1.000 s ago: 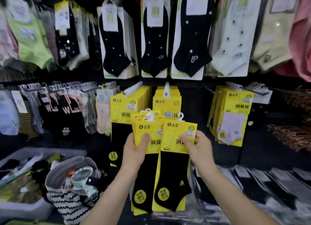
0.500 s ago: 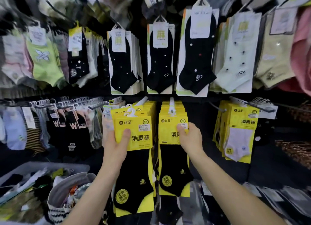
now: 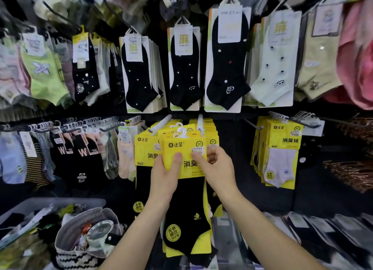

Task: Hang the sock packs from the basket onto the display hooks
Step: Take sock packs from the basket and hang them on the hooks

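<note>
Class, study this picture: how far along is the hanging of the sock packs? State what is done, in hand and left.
Done: yellow packs already hang on two display hooks. In hand: the left hand and right hand hold a front pack, not yet hooked. Left: hooking it, plus whatever the grey basket holds; its contents are blurred.

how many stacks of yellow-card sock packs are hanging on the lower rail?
3. Left stack behind the left hand; middle stack behind the held packs; right stack, white socks, hanging apart. The held packs may hide more.
</note>
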Tool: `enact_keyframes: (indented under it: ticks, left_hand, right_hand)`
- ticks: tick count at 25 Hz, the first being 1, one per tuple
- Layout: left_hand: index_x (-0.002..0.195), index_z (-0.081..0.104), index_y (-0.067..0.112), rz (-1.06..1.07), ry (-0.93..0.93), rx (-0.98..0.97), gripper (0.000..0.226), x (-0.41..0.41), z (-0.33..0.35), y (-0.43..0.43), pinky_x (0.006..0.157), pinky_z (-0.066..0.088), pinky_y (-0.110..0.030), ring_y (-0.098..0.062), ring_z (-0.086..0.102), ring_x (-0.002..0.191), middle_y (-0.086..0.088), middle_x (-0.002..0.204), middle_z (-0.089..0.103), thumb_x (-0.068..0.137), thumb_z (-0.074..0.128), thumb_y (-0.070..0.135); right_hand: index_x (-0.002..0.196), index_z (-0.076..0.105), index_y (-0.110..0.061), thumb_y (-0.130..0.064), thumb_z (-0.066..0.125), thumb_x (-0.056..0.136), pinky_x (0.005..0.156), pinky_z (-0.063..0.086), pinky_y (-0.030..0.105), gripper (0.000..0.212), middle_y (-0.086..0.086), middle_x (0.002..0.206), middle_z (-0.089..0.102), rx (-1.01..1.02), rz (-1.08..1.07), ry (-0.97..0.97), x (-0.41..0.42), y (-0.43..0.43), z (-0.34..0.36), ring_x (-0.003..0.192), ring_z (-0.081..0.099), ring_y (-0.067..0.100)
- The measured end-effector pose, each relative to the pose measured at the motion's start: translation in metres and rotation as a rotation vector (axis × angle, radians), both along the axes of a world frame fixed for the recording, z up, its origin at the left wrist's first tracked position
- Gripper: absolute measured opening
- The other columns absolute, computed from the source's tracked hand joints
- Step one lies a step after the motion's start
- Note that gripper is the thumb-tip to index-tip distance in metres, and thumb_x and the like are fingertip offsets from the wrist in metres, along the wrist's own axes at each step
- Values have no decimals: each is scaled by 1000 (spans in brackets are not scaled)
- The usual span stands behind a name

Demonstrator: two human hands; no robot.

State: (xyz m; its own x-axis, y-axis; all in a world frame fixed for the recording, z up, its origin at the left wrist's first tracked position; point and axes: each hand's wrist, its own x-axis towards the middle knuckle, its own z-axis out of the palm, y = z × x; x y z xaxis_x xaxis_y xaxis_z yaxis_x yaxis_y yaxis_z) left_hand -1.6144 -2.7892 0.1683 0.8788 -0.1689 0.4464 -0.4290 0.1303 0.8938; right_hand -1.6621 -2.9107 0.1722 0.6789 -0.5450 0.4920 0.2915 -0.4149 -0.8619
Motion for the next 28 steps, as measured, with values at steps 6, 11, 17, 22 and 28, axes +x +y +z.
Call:
enact_keyframes:
  ticks: [6,11,17,22,28]
  left_hand:
    - [112,54,24,-83,15,-17,22,1,-4,-5,95,48,-39,-15,59,109,4,114,63,95,45,35]
    - [115,54,19,63,-37,-22,22,13,-5,16,96,47,-38,-19,59,109,1,112,63,98,42,27]
    - [104,57,36,139,-93,-9,19,19,-2,50,69,45,-12,-6,63,96,17,96,64,98,42,26]
    - [111,56,30,130,-108,2,20,15,-5,54,72,44,-10,-13,61,101,6,104,64,98,43,25]
    - [113,57,19,85,-123,21,21,9,-4,30,74,44,-7,6,57,99,19,104,62,97,44,24]
  right_hand:
    - [83,62,-24,-29,70,81,78,57,43,10,-1,81,73,144,43,-13,-7,-22,-1,77,70,15]
    - [83,60,-27,-23,66,85,84,54,49,8,3,88,71,229,-38,-27,0,-46,8,85,68,21]
    - [80,60,-24,-28,65,86,82,54,49,9,5,89,70,152,-86,66,24,-36,8,87,67,24]
    - [88,60,-20,-36,63,86,78,55,40,16,1,89,69,98,-152,142,26,-32,0,85,66,19]
    - [95,47,-25,-47,66,79,65,41,24,33,-5,85,54,-1,-209,53,1,-20,-9,80,54,11]
